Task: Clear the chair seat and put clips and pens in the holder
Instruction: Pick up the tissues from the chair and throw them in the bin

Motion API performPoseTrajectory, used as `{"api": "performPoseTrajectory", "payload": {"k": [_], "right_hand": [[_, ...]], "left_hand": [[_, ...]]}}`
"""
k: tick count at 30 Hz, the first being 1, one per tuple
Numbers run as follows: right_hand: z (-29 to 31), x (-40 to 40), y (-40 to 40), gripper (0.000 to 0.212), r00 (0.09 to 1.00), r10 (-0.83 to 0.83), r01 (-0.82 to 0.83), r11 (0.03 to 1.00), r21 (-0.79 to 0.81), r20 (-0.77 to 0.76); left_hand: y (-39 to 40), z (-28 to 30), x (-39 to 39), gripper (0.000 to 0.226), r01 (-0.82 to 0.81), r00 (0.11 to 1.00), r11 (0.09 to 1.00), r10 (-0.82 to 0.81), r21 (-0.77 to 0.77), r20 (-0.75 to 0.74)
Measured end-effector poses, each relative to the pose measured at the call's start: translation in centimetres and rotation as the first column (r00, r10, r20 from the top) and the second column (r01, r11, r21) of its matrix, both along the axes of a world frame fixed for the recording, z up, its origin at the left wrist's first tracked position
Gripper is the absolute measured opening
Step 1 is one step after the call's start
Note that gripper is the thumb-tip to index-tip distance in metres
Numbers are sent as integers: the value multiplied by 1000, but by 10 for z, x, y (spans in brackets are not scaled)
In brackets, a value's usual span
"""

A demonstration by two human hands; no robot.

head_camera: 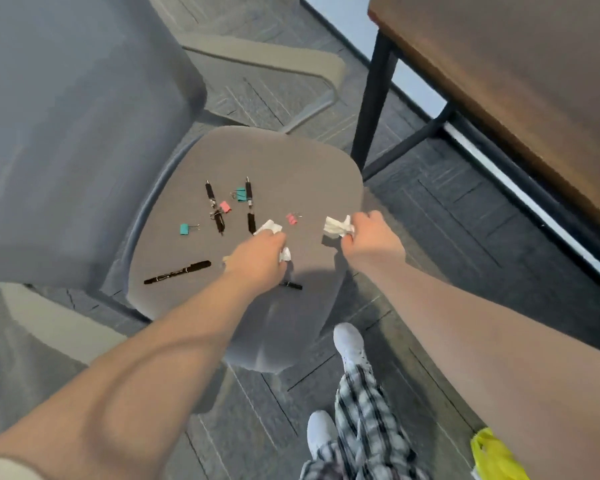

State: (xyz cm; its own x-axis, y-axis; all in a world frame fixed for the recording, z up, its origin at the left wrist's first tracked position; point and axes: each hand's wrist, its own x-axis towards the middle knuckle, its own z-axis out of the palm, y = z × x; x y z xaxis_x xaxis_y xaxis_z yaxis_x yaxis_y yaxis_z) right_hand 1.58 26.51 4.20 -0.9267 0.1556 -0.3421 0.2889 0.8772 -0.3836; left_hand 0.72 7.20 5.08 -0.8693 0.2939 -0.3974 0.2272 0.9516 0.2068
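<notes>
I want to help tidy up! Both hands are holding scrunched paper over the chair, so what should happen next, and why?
Probably lift both hands away to drop the paper somewhere off the seat. The left hand and right hand each grip a crumpled wad, so neither can pick up the clips and pens on the chair seat yet.

An office: grey carpet tiles (447, 216), upholstered armchair (84, 133), wooden desk (534, 64) on black legs

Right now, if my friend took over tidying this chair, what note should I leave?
Left hand: closed on crumpled paper.
Right hand: closed on another paper wad.
On the chair seat: four binder clips, teal and, pink and, plus several black pens, including a marker.
Done: papers picked up.
Left: clips and pens; no holder is in view.
</notes>
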Motion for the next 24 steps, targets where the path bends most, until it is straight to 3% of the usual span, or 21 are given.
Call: {"api": "performPoseTrajectory", "payload": {"k": [9,17,24], "right_hand": [[-13,179,106,22,941,-330,324,943,81,73],[-27,301,190,27,798,-574,561,819,122,182],[-45,394,247,31,688,-699,703,709,64,196]], "left_hand": [[120,-11,88,21,365,928,930,-367,39,61],[236,-22,174,21,671,730,740,-669,37,142],[326,-30,259,24,792,596,611,-777,15,205]]}}
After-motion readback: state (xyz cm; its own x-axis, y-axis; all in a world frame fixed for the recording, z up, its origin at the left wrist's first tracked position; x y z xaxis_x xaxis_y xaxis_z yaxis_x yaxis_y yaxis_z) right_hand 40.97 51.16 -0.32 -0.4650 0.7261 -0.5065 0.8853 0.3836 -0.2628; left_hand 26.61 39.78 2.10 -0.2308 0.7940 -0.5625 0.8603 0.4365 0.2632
